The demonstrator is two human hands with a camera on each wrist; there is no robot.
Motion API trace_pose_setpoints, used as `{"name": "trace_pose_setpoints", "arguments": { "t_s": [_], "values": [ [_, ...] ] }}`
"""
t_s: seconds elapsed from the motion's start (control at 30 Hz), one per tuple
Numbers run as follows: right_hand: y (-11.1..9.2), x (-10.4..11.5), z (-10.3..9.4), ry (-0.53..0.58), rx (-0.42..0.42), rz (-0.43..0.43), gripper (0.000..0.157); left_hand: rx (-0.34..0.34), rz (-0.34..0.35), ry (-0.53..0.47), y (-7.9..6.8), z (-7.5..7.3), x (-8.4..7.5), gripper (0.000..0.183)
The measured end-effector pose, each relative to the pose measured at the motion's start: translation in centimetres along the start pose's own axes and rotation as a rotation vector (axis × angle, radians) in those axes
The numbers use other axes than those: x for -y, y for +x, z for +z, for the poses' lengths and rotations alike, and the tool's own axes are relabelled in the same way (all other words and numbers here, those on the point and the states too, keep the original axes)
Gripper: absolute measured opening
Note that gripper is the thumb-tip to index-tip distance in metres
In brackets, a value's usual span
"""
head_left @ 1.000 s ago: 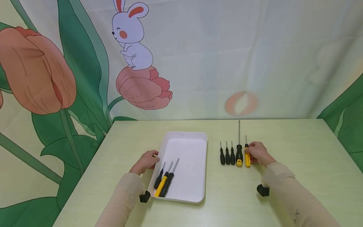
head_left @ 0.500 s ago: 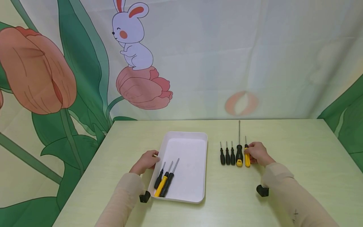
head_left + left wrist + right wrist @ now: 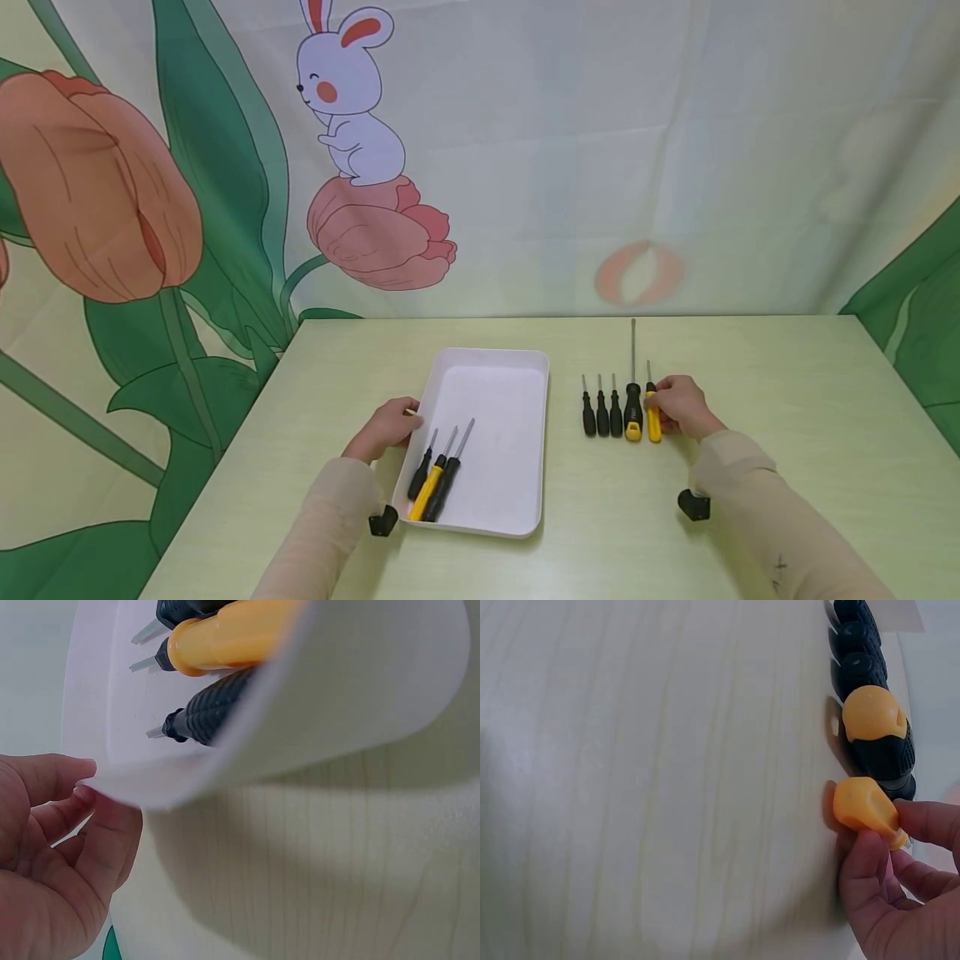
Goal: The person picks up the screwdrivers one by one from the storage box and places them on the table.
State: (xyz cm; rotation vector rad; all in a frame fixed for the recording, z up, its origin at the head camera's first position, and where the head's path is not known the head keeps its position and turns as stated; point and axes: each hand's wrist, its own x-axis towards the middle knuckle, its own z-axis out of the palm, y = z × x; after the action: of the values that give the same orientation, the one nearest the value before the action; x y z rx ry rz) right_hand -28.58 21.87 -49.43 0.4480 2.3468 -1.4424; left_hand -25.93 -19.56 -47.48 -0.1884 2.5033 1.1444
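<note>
My left hand (image 3: 388, 425) pinches the left rim of a white tray (image 3: 510, 467) between thumb and fingers, as the left wrist view shows up close. Inside the tray, along its left side, lie a small black screwdriver (image 3: 421, 478), a yellow screwdriver (image 3: 427, 490) and a longer black one (image 3: 442, 490). At the right, my right hand (image 3: 681, 406) pinches the handle of another yellow screwdriver (image 3: 862, 804). It stands at the end of a row, just right of a large black-and-yellow screwdriver (image 3: 633, 410) with a long shaft.
Three small black screwdrivers (image 3: 602, 419) lie side by side left of the large one, tips pointing away. The pale wooden table (image 3: 600, 517) ends at a printed curtain (image 3: 525, 167) behind. A black wrist camera (image 3: 693, 505) hangs under the right sleeve.
The yellow screwdriver in my right hand has shifted very slightly left and toward me. My left hand and the tray have stayed in place.
</note>
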Motion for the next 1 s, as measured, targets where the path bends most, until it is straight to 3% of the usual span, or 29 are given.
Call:
{"name": "trace_pose_setpoints", "arguments": {
  "t_s": [0.67,1.0],
  "values": [
    [-0.03,-0.03,0.01,-0.025,-0.032,0.000,0.033,0.003,0.022,-0.017,0.13,-0.09,0.26,0.030],
    [0.20,-0.47,-0.56,0.026,-0.031,0.040,0.031,0.004,0.027,-0.023,-0.01,-0.11,0.31,0.029]
  ]
}}
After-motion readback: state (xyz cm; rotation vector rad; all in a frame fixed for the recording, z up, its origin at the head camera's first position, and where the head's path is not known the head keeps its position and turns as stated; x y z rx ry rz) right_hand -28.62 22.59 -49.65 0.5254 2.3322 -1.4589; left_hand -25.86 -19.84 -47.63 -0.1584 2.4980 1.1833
